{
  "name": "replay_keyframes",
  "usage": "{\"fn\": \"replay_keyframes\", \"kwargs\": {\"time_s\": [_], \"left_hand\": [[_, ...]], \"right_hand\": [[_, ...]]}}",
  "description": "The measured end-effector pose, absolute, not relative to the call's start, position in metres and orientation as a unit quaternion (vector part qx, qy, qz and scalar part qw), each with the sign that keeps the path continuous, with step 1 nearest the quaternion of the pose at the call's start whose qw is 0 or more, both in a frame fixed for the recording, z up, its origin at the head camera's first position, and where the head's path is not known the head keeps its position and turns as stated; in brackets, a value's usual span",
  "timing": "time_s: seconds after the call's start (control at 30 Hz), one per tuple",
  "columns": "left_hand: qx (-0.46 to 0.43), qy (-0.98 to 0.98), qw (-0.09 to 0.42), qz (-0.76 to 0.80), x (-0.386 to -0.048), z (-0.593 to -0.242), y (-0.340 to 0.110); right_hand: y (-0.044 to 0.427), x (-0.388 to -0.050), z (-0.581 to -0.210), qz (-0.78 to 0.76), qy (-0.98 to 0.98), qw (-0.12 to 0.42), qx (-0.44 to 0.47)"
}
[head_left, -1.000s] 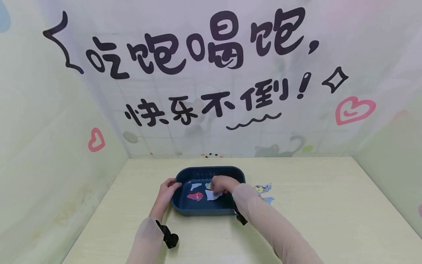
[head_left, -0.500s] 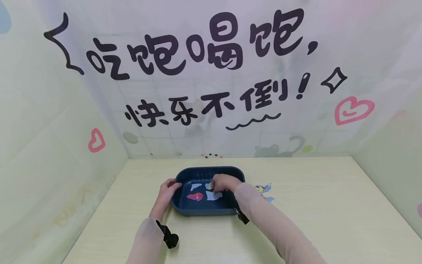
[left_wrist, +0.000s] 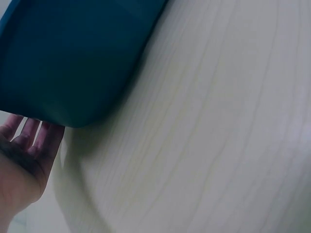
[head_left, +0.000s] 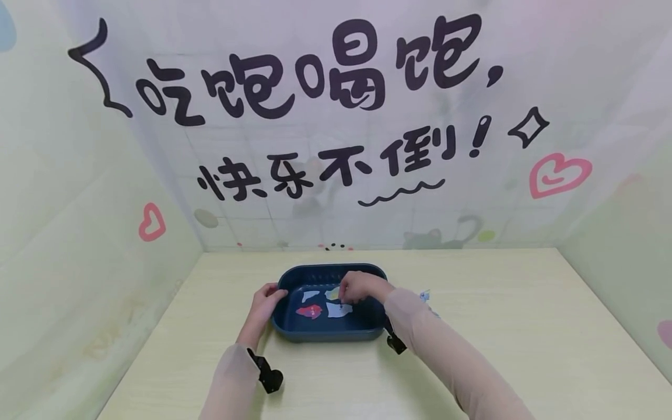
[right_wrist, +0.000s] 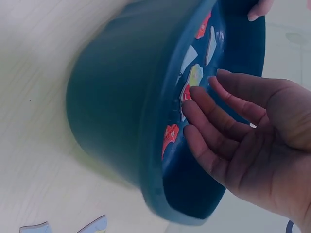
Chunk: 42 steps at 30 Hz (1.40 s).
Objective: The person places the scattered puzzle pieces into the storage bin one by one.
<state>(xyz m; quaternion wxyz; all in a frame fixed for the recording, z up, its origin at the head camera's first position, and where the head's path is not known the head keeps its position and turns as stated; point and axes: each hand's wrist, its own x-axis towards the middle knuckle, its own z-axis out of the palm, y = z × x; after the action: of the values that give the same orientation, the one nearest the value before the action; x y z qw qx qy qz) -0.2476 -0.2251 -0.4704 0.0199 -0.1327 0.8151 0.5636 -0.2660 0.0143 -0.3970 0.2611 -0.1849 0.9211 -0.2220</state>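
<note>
A dark blue basin (head_left: 331, 336) stands on the table, with several flat torn-edged pieces on its floor: a red one (head_left: 309, 311), a pale blue one (head_left: 338, 310) and a yellowish one. My left hand (head_left: 265, 304) grips the basin's left rim, thumb over the edge; in the left wrist view the left hand's (left_wrist: 26, 162) fingers lie against the outer wall. My right hand (head_left: 362, 287) is inside the basin, over the pieces at the right. In the right wrist view the right hand's (right_wrist: 252, 131) fingers are loosely bent beside a red-and-yellow piece (right_wrist: 196, 75), holding nothing visible.
On the table (head_left: 499, 326) to the right of the basin lie more pieces (head_left: 425, 296), partly behind the right sleeve (head_left: 446, 350). Two show at the bottom of the right wrist view (right_wrist: 95, 225). A printed cloth (head_left: 315, 227) stands behind the table.
My right hand has shifted a little to the right, uncovering more of the yellowish piece. The right sleeve hides more of the pieces outside. The left hand keeps its place on the rim.
</note>
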Motion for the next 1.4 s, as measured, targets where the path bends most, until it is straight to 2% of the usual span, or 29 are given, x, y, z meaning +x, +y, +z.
{"fn": "replay_keyframes", "kwargs": {"time_s": [0.5,1.07,1.4], "left_hand": [[-0.132,0.815,0.031,0.564,-0.249,-0.47,-0.226],[-0.133,0.81,0.034,0.57,-0.247,-0.468,-0.225],[-0.129,0.815,0.025,0.564,-0.246,-0.469,-0.225]], "right_hand": [[0.04,-0.269,-0.395,-0.36,0.881,0.264,-0.155],[0.068,-0.266,-0.389,-0.419,0.856,0.257,-0.163],[0.082,-0.263,-0.387,-0.474,0.837,0.218,-0.167]]}}
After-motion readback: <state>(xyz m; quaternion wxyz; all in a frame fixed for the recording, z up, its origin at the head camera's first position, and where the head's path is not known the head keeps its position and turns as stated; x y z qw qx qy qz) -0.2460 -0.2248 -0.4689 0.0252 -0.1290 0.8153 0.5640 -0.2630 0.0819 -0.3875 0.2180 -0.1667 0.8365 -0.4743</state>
